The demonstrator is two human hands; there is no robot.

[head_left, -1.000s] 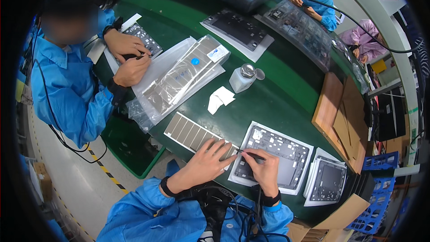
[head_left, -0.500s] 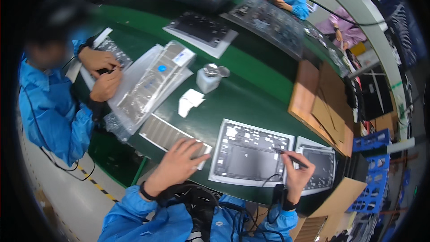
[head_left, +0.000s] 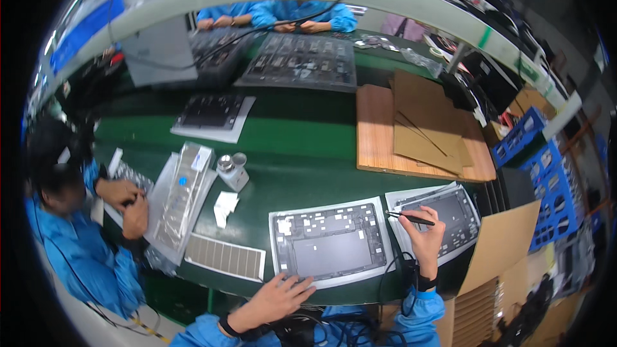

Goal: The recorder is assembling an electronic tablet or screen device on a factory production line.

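My right hand (head_left: 425, 238) grips a black pen-like tool (head_left: 411, 218), its tip pointing left over the gap between two open device shells. The nearer grey device shell (head_left: 331, 245) lies on a white sheet in front of me. A second device shell (head_left: 443, 215) lies to its right, under my right hand. My left hand (head_left: 276, 297) rests flat with fingers spread at the near edge of the first shell's sheet, holding nothing.
A strip of small silver parts (head_left: 225, 256) lies left of the shell. A small white bottle (head_left: 230, 172) and clear plastic trays (head_left: 180, 196) stand further left, where a person in blue (head_left: 71, 244) works. Wooden board with cardboard (head_left: 418, 132) is behind. Blue crates (head_left: 546, 173) at right.
My head view has swung right. My right hand moved with the tool from the first shell rightward to the second shell. My left hand slid from the silver strip to the shell's near edge.
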